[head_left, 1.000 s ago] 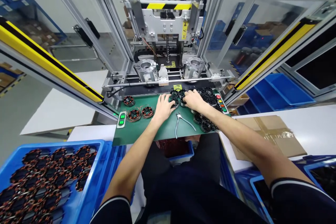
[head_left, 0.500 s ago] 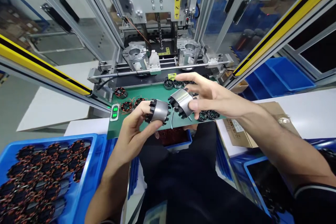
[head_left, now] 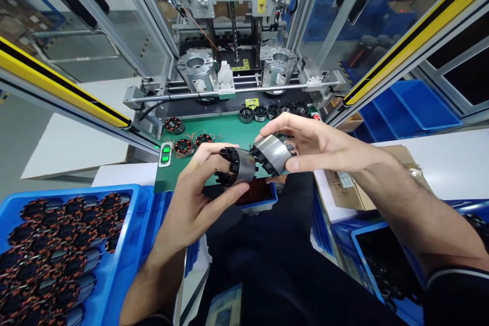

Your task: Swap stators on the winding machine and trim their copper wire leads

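Note:
My left hand [head_left: 198, 198] grips a round metal stator core [head_left: 237, 166] with black plastic ends, its open end turned toward me. My right hand [head_left: 319, 143] pinches a second stator core [head_left: 274, 154] between thumb and fingers, tilted, right beside the first one. Both parts are raised above the near edge of the green mat [head_left: 225, 140]. A row of bare black stators [head_left: 273, 110] lies at the mat's far edge. Three copper-wound stators [head_left: 184, 145] lie at its left.
The winding machine stands behind the mat with two round metal fixtures [head_left: 195, 66] on a rail. A green button panel [head_left: 165, 154] is at the mat's left corner. A blue bin of wound stators [head_left: 57, 249] sits low left. A cardboard box [head_left: 355, 183] lies right.
Both hands left the mat, each lifting a stator core, and drew them toward me. My left hand has since turned its core so the open end faces me. The camera has tilted down.

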Tool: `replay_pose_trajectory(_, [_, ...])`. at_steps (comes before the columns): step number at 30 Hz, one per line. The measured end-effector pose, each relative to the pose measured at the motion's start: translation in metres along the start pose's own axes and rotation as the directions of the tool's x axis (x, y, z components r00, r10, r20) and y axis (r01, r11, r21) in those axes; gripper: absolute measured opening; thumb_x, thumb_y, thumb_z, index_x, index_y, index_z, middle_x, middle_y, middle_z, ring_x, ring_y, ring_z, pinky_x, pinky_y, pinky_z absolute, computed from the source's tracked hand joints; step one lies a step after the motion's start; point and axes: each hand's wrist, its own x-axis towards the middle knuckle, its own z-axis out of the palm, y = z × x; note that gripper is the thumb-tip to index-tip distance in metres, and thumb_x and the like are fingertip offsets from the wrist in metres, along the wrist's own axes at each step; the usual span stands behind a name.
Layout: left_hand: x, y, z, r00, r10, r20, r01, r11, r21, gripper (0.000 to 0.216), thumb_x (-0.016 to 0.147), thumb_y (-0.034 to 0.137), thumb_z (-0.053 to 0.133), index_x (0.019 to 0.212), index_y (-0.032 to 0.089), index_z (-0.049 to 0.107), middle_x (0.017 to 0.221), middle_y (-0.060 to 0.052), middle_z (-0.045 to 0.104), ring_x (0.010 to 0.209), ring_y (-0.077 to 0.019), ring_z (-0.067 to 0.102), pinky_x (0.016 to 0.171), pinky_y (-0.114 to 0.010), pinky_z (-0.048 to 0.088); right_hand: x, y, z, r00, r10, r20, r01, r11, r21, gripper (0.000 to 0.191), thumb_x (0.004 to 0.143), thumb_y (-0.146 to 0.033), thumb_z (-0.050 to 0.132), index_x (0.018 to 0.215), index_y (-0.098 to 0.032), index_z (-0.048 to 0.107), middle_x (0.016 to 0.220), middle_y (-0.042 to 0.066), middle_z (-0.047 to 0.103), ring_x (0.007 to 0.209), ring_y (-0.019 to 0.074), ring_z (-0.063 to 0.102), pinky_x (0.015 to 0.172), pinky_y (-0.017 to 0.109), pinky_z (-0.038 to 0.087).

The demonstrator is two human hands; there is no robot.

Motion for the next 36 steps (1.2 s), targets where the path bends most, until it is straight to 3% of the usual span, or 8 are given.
replay_pose_trajectory(4, [-0.001, -0.001, 0.002, 1.000, -0.003, 0.022, 0.002, 1.000, 0.022, 0.016, 0.100, 0.026, 0.075, 0.096, 0.025, 0.060, 0.126, -0.005, 0.067, 0.124, -0.0264, 0.063, 0.104, -0.041, 0.051, 0.001, 0.001, -0.008, 0.998, 0.019, 0.060, -0.015, 0.998, -0.059, 0.057, 0.093, -0.029, 0.084, 0.143, -0.023, 0.059, 0.144, 0.011, 0.063, 0.115, 0.0199, 0.071, 0.094, 0.034, 0.063])
replay_pose_trajectory(9, [-0.006, 0.002, 0.002, 0.998, -0.016, 0.056, 0.013, 0.999, 0.049, 0.016, 0.101, 0.024, 0.074, 0.098, 0.025, 0.058, 0.136, -0.006, 0.062, 0.128, -0.0245, 0.062, 0.108, -0.039, 0.050, 0.004, 0.006, -0.019, 0.994, -0.048, 0.098, 0.067, 0.977, -0.204, 0.041, 0.086, -0.029, 0.091, 0.122, -0.022, 0.072, 0.151, 0.013, 0.063, 0.137, 0.0268, 0.064, 0.112, 0.044, 0.057])
replay_pose_trajectory(19, [-0.002, -0.002, 0.002, 0.998, -0.015, 0.057, 0.011, 0.998, 0.067, 0.013, 0.101, 0.027, 0.074, 0.100, 0.026, 0.061, 0.135, -0.007, 0.061, 0.127, -0.0263, 0.063, 0.104, -0.041, 0.054, 0.014, 0.016, -0.025, 0.994, -0.054, 0.098, 0.073, 0.977, -0.202, 0.040, 0.084, -0.034, 0.093, 0.115, -0.020, 0.072, 0.145, 0.015, 0.067, 0.131, 0.0259, 0.067, 0.108, 0.045, 0.059])
replay_pose_trajectory(23, [0.000, -0.005, 0.003, 0.998, -0.015, 0.059, 0.011, 0.998, 0.069, 0.013, 0.101, 0.028, 0.074, 0.100, 0.026, 0.062, 0.135, -0.008, 0.062, 0.128, -0.0268, 0.063, 0.103, -0.041, 0.055, 0.015, 0.024, -0.030, 0.995, -0.028, 0.096, 0.040, 0.991, -0.129, 0.044, 0.082, -0.034, 0.095, 0.115, -0.020, 0.070, 0.149, 0.015, 0.065, 0.132, 0.0268, 0.067, 0.106, 0.045, 0.059])
replay_pose_trajectory(26, [0.002, -0.006, 0.004, 0.998, -0.030, 0.054, 0.028, 0.999, 0.046, 0.012, 0.101, 0.029, 0.074, 0.098, 0.026, 0.062, 0.135, -0.007, 0.064, 0.126, -0.0276, 0.064, 0.103, -0.042, 0.056, 0.017, 0.033, -0.035, 0.995, 0.002, 0.102, 0.002, 0.999, -0.039, 0.057, 0.078, -0.037, 0.098, 0.122, -0.022, 0.067, 0.149, 0.015, 0.064, 0.129, 0.0265, 0.069, 0.102, 0.041, 0.061])
replay_pose_trajectory(30, [0.007, -0.009, 0.007, 0.998, -0.059, 0.032, 0.058, 0.998, 0.008, 0.013, 0.099, 0.031, 0.075, 0.097, 0.026, 0.063, 0.134, -0.007, 0.064, 0.124, -0.0286, 0.065, 0.101, -0.043, 0.056, 0.021, 0.042, -0.037, 0.996, 0.031, 0.082, -0.032, 0.999, 0.013, 0.081, 0.075, -0.038, 0.100, 0.144, -0.025, 0.058, 0.133, 0.009, 0.070, 0.115, 0.0201, 0.072, 0.096, 0.032, 0.060])
replay_pose_trajectory(36, [0.014, -0.024, 0.012, 0.996, -0.070, 0.051, 0.072, 0.997, -0.029, 0.012, 0.101, 0.028, 0.074, 0.099, 0.024, 0.062, 0.130, -0.007, 0.066, 0.123, -0.0260, 0.064, 0.103, -0.040, 0.053, 0.032, 0.043, -0.035, 0.994, 0.098, 0.042, -0.102, 0.989, 0.104, 0.063, 0.087, -0.040, 0.089, 0.137, -0.016, 0.061, 0.113, 0.006, 0.072, 0.087, 0.0141, 0.073, 0.076, 0.024, 0.060])
